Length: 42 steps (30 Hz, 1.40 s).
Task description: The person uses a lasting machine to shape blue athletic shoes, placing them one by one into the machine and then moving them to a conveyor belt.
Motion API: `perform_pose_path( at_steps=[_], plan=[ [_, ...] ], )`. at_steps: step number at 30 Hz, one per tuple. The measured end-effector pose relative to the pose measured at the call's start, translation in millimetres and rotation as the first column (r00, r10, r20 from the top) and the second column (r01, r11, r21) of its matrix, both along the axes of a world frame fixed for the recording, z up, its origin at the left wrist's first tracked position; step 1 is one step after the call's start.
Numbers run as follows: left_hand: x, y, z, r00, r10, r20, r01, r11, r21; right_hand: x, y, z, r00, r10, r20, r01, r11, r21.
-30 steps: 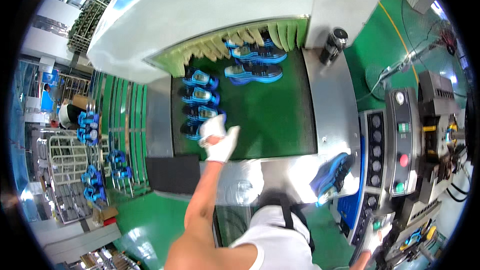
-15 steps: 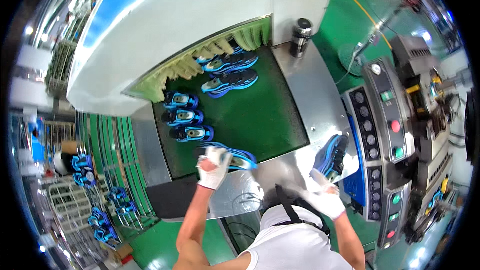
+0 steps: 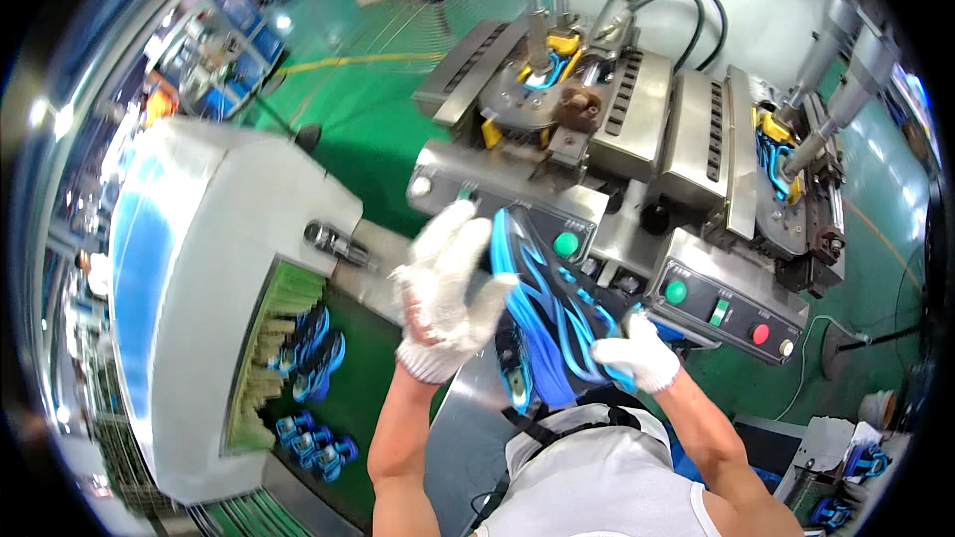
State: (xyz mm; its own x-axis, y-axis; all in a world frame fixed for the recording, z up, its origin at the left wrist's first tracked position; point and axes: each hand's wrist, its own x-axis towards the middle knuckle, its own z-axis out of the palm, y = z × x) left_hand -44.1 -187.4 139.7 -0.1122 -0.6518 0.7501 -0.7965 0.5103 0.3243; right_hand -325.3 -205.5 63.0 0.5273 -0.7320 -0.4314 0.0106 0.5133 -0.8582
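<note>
Shoe (image 3: 549,323), blue and black, up in the air near the chest, left hand (image 3: 445,290) in a white glove wrapped round its far end, right hand (image 3: 637,351) pinching its near edge, maybe slipping onto the button panel (image 3: 724,306) just beyond with a loose hold.

Both bare forearms rise from the lower edge, each ending in a white knitted cotton glove. The left hand (image 3: 445,290) is raised higher, wrist bent, with its fingers spread and curled in a loose grasp. The right hand (image 3: 637,355) sits lower and to the right, its fingers folded into a closed grip, knuckles upward.
</note>
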Motion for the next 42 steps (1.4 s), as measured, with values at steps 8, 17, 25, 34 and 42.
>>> perform_pose_path(
  at_steps=[8,17,25,34,42],
  plan=[
    [-32,-72,-84,0.958,0.151,-0.244,-0.075,0.953,0.292,-130,6,-47,0.582,-0.612,0.536,0.488,0.79,0.371],
    [-30,-95,-84,0.934,0.242,-0.262,-0.092,0.873,0.479,-135,5,-118,0.439,-0.852,0.287,0.645,0.521,0.56],
    [-2,-179,-50,0.99,0.057,0.129,-0.095,0.946,0.311,-102,-30,-85,0.778,-0.621,0.095,0.608,0.706,-0.365],
    [13,-339,-112,0.986,0.033,0.163,-0.119,0.822,0.557,-66,-56,-6,0.529,-0.692,0.491,0.545,0.721,0.429],
    [-26,-460,-178,0.91,0.234,0.342,-0.388,0.769,0.507,-100,-28,-40,0.703,-0.711,0.022,0.644,0.649,0.404]
  ],
)
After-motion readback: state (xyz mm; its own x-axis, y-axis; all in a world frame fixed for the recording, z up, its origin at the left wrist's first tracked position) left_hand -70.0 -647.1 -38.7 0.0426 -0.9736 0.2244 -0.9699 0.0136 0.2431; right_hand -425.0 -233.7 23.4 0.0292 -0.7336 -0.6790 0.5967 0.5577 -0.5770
